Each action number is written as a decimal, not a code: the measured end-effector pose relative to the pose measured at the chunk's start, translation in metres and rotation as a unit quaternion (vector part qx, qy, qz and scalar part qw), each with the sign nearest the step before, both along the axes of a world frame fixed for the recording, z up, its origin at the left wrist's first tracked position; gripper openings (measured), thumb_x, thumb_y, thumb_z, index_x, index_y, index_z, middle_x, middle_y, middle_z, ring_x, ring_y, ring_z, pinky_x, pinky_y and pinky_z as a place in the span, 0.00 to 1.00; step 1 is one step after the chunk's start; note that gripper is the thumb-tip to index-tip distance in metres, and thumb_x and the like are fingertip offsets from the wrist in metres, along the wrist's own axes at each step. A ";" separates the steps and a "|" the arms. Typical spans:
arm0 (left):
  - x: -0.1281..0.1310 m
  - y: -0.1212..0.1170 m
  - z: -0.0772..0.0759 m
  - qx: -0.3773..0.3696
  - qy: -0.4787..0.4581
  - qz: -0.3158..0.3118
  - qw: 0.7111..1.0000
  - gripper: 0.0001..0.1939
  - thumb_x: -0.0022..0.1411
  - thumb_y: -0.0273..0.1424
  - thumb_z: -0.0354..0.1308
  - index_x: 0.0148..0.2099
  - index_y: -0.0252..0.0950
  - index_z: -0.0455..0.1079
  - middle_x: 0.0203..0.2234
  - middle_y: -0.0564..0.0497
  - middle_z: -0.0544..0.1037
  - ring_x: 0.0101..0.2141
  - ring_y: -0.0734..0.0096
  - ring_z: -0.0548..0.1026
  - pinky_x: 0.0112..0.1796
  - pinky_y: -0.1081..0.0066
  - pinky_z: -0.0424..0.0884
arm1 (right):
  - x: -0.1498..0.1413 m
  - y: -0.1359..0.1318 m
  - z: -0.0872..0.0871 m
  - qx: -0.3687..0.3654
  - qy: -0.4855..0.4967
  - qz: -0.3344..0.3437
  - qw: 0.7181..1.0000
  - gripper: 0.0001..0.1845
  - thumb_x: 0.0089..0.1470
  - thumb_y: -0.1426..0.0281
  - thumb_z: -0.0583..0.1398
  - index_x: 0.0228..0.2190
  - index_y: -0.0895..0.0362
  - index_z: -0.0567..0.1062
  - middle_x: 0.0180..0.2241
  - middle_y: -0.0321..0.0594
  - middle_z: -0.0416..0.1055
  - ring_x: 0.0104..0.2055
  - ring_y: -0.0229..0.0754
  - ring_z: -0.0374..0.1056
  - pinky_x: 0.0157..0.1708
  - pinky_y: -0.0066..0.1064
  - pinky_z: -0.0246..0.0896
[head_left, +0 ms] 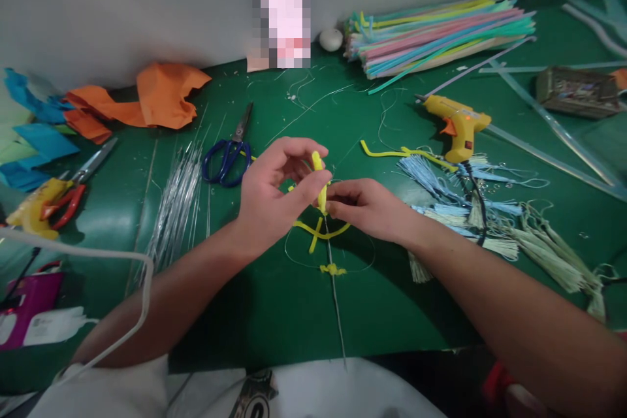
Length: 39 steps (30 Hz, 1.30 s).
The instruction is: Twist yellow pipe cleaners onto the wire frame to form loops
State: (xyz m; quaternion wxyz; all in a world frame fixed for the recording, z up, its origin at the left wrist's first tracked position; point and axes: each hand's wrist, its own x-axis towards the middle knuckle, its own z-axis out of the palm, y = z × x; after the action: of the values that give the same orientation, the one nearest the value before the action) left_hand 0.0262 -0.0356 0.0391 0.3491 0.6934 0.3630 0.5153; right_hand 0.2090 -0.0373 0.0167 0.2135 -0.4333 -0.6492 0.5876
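Observation:
Over the middle of the green table, my left hand is closed with thumb and fingers on a folded yellow pipe cleaner. My right hand pinches the lower end of this same piece, close to where a thin grey stem runs down toward me. Lower on the stem sits a small yellow knotted piece, with a loop of fine wire around it. Loose yellow strips lie just beneath my hands. Part of the held piece is hidden by my fingers.
Blue-handled scissors and a bundle of thin wires lie left. To the right are a yellow glue gun, blue tassels and pale green tassels. Coloured pipe cleaners are piled behind. A white cable crosses at left.

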 end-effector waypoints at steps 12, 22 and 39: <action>-0.017 0.014 -0.034 0.071 0.014 -0.065 0.995 0.25 0.53 0.49 0.68 0.45 0.39 0.67 0.34 0.50 0.74 0.28 0.73 0.74 0.30 0.70 0.73 | -0.004 -0.001 -0.001 0.011 -0.031 -0.042 0.999 0.03 0.49 0.73 0.59 0.30 0.57 0.73 0.23 0.32 0.67 0.23 0.34 0.58 0.23 0.29 0.52; -0.014 0.012 -0.006 -0.106 0.263 -0.131 0.950 0.07 0.55 0.33 0.67 0.32 0.34 0.74 0.26 0.51 0.76 0.23 0.76 0.70 0.23 0.75 0.65 | -0.001 0.002 -0.003 0.028 -0.037 -0.071 0.996 0.04 0.47 0.72 0.61 0.29 0.56 0.75 0.26 0.35 0.74 0.26 0.36 0.65 0.26 0.28 0.58; -0.023 0.023 -0.015 -0.070 0.275 -0.143 0.948 0.02 0.56 0.27 0.62 0.33 0.36 0.76 0.35 0.48 0.81 0.40 0.64 0.79 0.46 0.62 0.74 | 0.003 -0.001 0.007 0.140 -0.164 -0.057 0.975 0.07 0.48 0.76 0.62 0.30 0.55 0.80 0.31 0.37 0.79 0.31 0.38 0.71 0.30 0.29 0.62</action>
State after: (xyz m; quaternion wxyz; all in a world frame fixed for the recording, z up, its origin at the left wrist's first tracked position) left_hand 0.0035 -0.0124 0.0238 0.3535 0.8267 0.3769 0.2224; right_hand 0.2120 -0.0381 0.0237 0.1955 -0.5257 -0.7254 0.3991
